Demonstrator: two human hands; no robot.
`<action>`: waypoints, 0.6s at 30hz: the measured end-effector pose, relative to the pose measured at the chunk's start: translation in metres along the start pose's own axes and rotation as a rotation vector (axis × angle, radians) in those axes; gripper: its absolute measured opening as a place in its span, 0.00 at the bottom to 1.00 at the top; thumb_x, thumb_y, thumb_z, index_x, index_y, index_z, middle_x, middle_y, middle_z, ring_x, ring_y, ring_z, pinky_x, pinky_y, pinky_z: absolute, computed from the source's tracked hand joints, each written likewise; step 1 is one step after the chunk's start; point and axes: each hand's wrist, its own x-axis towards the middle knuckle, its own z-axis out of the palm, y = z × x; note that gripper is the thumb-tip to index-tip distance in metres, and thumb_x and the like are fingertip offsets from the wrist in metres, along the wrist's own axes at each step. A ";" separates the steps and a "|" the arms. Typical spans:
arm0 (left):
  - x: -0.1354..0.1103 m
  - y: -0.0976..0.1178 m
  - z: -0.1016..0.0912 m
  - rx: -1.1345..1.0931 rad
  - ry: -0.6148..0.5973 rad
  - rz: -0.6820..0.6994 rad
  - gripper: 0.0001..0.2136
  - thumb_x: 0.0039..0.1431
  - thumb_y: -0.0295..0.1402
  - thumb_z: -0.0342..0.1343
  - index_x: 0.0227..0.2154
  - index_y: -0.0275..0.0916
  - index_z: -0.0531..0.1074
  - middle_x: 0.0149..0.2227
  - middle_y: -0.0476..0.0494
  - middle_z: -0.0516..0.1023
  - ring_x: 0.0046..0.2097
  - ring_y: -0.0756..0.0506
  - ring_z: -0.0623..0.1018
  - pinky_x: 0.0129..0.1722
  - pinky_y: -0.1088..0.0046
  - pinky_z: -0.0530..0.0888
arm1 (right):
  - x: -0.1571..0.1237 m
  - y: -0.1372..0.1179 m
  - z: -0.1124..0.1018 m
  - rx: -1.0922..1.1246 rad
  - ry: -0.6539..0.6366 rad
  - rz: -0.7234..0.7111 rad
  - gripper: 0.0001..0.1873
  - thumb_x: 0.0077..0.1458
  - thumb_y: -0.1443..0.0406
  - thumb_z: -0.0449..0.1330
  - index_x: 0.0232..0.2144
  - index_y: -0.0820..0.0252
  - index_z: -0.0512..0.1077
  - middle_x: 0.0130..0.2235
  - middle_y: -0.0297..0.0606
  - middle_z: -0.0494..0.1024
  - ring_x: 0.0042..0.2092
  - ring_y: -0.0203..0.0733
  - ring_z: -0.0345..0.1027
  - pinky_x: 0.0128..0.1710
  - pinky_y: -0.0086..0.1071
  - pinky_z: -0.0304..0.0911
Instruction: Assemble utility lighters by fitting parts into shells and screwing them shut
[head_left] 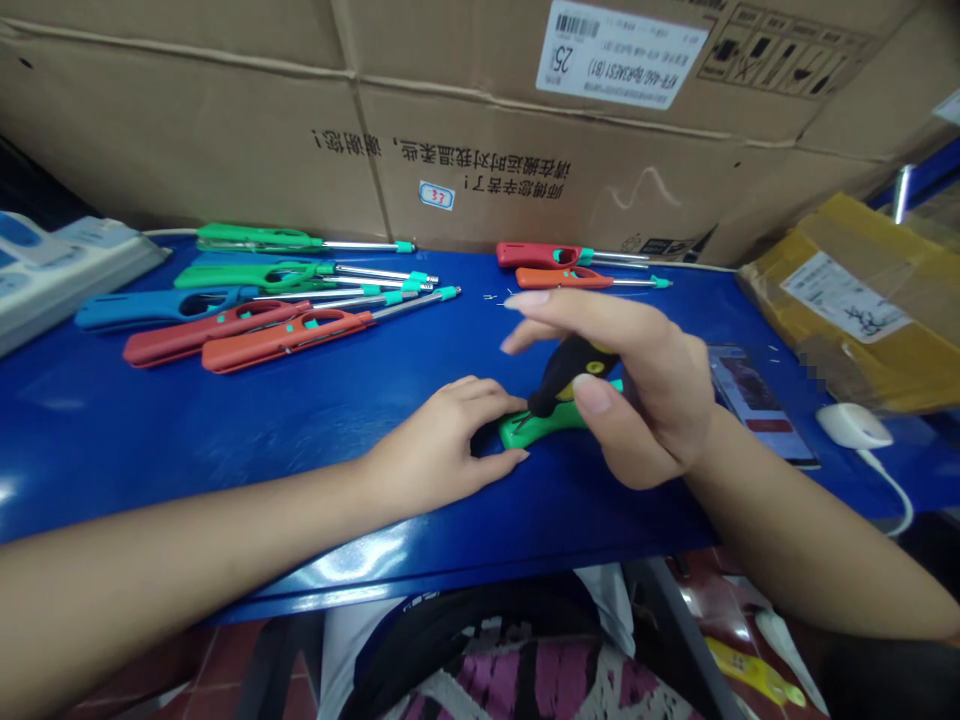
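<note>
On the blue table, a green long-nosed gas lighter (541, 427) lies in front of me. My left hand (448, 440) rests on the table, thumb and index finger closed about the lighter's left end. Held in my right hand (660, 390) is a screwdriver (561, 377) with a black and yellow handle. Its thin shaft slants down to the left end of the lighter's green body; whether the tip touches is hard to tell. The index finger stretches out past the handle. My right hand hides most of the lighter's right part.
Several lighters, among them a blue lighter (161, 308) and an orange lighter (277, 342), lie back left. A red lighter (536, 256) lies farther back. Behind stands a large cardboard box (262, 130). A phone (761, 400), a white mouse-like device (855, 427) and a taped parcel (885, 350) are right.
</note>
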 end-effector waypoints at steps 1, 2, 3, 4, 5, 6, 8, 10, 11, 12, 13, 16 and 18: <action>0.000 0.000 0.000 0.001 -0.001 0.004 0.14 0.62 0.34 0.64 0.49 0.37 0.75 0.45 0.42 0.80 0.48 0.40 0.78 0.52 0.60 0.75 | -0.001 0.000 0.001 0.042 -0.013 0.021 0.21 0.68 0.68 0.47 0.61 0.61 0.64 0.58 0.41 0.78 0.50 0.38 0.78 0.47 0.35 0.76; 0.000 0.000 0.000 0.000 0.000 0.008 0.14 0.62 0.34 0.64 0.49 0.37 0.75 0.45 0.42 0.80 0.48 0.40 0.78 0.51 0.60 0.75 | -0.001 0.000 0.001 0.056 -0.010 0.033 0.21 0.67 0.68 0.49 0.61 0.60 0.64 0.58 0.41 0.77 0.50 0.38 0.78 0.48 0.35 0.77; 0.000 0.000 0.000 0.000 0.003 0.010 0.14 0.61 0.33 0.64 0.49 0.37 0.75 0.44 0.42 0.80 0.47 0.41 0.78 0.51 0.60 0.75 | -0.001 0.000 0.002 0.038 0.005 0.030 0.20 0.66 0.68 0.52 0.59 0.59 0.66 0.56 0.39 0.79 0.47 0.37 0.79 0.46 0.34 0.77; 0.000 0.000 0.000 0.000 0.005 0.011 0.13 0.61 0.33 0.64 0.48 0.38 0.75 0.43 0.43 0.80 0.47 0.41 0.78 0.51 0.61 0.75 | 0.000 0.000 0.002 -0.005 0.028 0.016 0.17 0.65 0.67 0.57 0.56 0.58 0.69 0.51 0.36 0.82 0.42 0.36 0.80 0.42 0.32 0.77; 0.000 0.001 -0.001 -0.001 0.006 0.008 0.12 0.61 0.32 0.64 0.47 0.38 0.75 0.43 0.44 0.80 0.46 0.42 0.79 0.50 0.62 0.76 | 0.001 0.001 0.001 -0.064 0.060 -0.009 0.15 0.63 0.66 0.62 0.52 0.56 0.71 0.45 0.33 0.84 0.36 0.35 0.79 0.38 0.30 0.77; 0.000 0.001 -0.001 -0.001 0.005 0.004 0.11 0.61 0.32 0.64 0.46 0.39 0.76 0.42 0.45 0.79 0.45 0.42 0.79 0.49 0.63 0.76 | 0.001 0.001 0.000 -0.125 0.085 -0.036 0.14 0.60 0.64 0.66 0.49 0.55 0.72 0.38 0.30 0.85 0.32 0.35 0.79 0.34 0.29 0.77; 0.000 0.001 -0.001 0.003 0.002 -0.002 0.10 0.61 0.32 0.64 0.45 0.39 0.76 0.42 0.45 0.80 0.45 0.42 0.79 0.49 0.63 0.76 | 0.003 0.001 -0.001 -0.178 0.086 -0.063 0.15 0.60 0.61 0.67 0.48 0.54 0.72 0.34 0.29 0.85 0.31 0.37 0.79 0.32 0.28 0.76; 0.000 0.001 -0.001 0.014 0.000 -0.002 0.12 0.62 0.33 0.64 0.47 0.38 0.76 0.43 0.43 0.80 0.46 0.41 0.78 0.50 0.61 0.75 | 0.003 0.002 -0.003 -0.108 0.037 -0.029 0.17 0.66 0.61 0.59 0.55 0.58 0.70 0.46 0.38 0.85 0.39 0.39 0.81 0.40 0.31 0.78; 0.000 0.000 -0.001 0.018 -0.001 0.001 0.13 0.62 0.34 0.64 0.48 0.37 0.75 0.44 0.42 0.80 0.47 0.41 0.78 0.50 0.60 0.75 | 0.003 0.002 -0.003 -0.051 0.012 -0.005 0.19 0.67 0.63 0.54 0.58 0.61 0.67 0.53 0.43 0.82 0.45 0.41 0.81 0.45 0.34 0.77; 0.000 0.000 -0.001 0.022 -0.004 0.003 0.14 0.62 0.34 0.64 0.49 0.37 0.75 0.45 0.42 0.80 0.47 0.40 0.78 0.51 0.60 0.75 | 0.003 0.002 -0.003 0.001 -0.006 0.015 0.22 0.67 0.65 0.51 0.61 0.63 0.65 0.58 0.46 0.78 0.49 0.43 0.80 0.49 0.37 0.76; 0.000 0.000 -0.001 0.026 -0.002 0.006 0.14 0.62 0.34 0.64 0.49 0.36 0.75 0.45 0.41 0.80 0.48 0.40 0.78 0.51 0.60 0.75 | 0.003 0.002 -0.003 0.037 -0.011 0.022 0.23 0.67 0.67 0.50 0.62 0.63 0.65 0.60 0.46 0.77 0.51 0.43 0.79 0.51 0.38 0.76; 0.000 0.000 0.000 0.030 0.017 0.017 0.12 0.62 0.33 0.64 0.47 0.38 0.75 0.43 0.43 0.79 0.46 0.41 0.78 0.50 0.61 0.75 | 0.004 0.002 -0.002 -0.004 0.049 -0.018 0.16 0.63 0.67 0.60 0.53 0.59 0.71 0.48 0.36 0.84 0.41 0.37 0.80 0.43 0.32 0.77; 0.000 0.000 0.000 0.028 0.026 0.014 0.10 0.62 0.33 0.64 0.45 0.38 0.75 0.41 0.45 0.79 0.45 0.42 0.78 0.49 0.63 0.75 | 0.005 0.002 -0.002 -0.107 0.098 -0.061 0.14 0.59 0.63 0.68 0.46 0.58 0.73 0.37 0.31 0.84 0.32 0.35 0.77 0.34 0.27 0.75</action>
